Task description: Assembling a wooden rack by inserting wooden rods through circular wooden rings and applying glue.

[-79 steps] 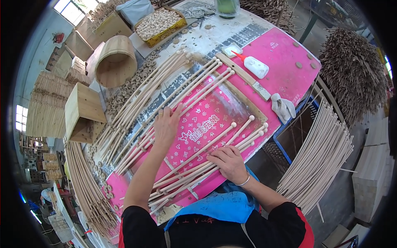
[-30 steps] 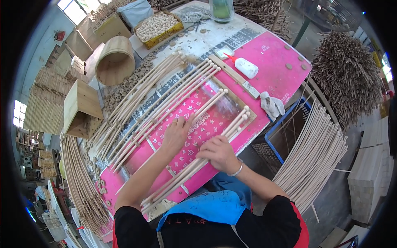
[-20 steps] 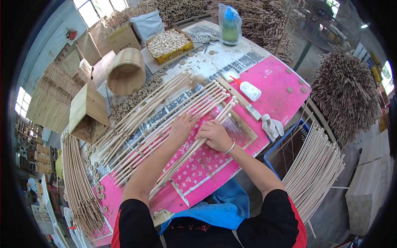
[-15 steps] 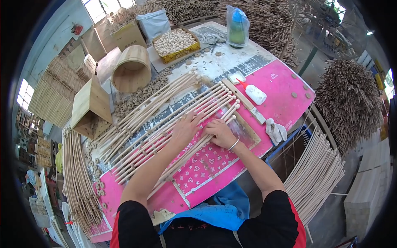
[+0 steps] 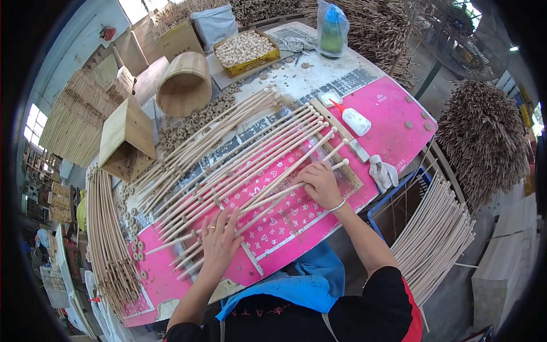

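Thin wooden sticks with round ball tips and small rings along them lie slantwise across the pink patterned sheet on the table. My right hand is closed around one stick near its ball end. Lower left, my left hand, with a ring on one finger, rests over the other ends of the near sticks. Its fingers are stretched out, and the palm side is hidden. The near sticks fan apart, while those beyond lie roughly parallel. A flat wooden strip stands by the ball ends.
A white glue bottle with red nozzle lies right of the strip. Beyond are a yellow tray of wooden balls, a round wooden tub, a square wooden box and loose wooden rings. A blue basket adjoins the right edge.
My left hand has moved down and left to the sticks' lower ends. My right hand has shifted slightly right, and the near sticks have spread apart.
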Tool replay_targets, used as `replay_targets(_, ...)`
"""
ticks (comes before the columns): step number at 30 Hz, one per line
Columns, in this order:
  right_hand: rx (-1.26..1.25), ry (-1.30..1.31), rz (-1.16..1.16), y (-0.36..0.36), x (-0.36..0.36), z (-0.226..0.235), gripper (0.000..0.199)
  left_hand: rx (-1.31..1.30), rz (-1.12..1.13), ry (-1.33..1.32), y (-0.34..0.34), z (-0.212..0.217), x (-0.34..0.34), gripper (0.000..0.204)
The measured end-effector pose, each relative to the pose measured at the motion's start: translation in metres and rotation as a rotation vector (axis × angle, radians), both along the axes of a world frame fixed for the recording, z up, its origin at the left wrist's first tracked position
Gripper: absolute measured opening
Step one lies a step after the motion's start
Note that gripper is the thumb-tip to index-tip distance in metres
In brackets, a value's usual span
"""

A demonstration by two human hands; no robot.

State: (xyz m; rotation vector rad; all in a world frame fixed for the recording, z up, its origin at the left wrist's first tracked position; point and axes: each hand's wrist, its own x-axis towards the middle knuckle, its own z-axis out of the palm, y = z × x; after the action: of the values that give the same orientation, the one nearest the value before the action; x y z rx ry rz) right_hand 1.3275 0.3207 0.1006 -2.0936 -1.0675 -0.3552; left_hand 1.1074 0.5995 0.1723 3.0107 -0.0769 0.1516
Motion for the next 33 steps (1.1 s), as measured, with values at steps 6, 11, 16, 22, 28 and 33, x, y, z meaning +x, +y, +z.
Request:
replay_targets(6, 0.022, 0.094, 0.070, -0.015, -0.015, 0.019, 0.024, -0.007, 0.067, -0.041, -0.002, 0.017, -0.019, 0.071)
replay_targets(11, -0.058, 0.153, 0.079, -0.019, 0.005, -0.003, 0.028, -0.034, 0.017, -0.069, -0.008, -0.017, -0.033, 0.057)
replay_targets(16, 0.001, 0.050, 0.018, -0.012, 0.003, -0.008, 0.026, -0.164, 0.082, -0.079, -0.006, -0.020, -0.027, 0.052)
replay_targets(22, 0.071, 0.033, -0.083, -0.018, -0.007, -0.008, 0.024, -0.219, 0.073, -0.061, -0.017, -0.013, -0.031, 0.049)
replay_targets(28, 0.057, 0.076, -0.110, -0.036, -0.003, -0.008, 0.029, -0.180, 0.042, -0.128, -0.011, -0.009, -0.005, 0.051)
replay_targets(33, 0.091, 0.157, -0.144, -0.023, -0.004, -0.012, 0.043, -0.190, 0.059, -0.186, 0.009, -0.046, 0.027, 0.050)
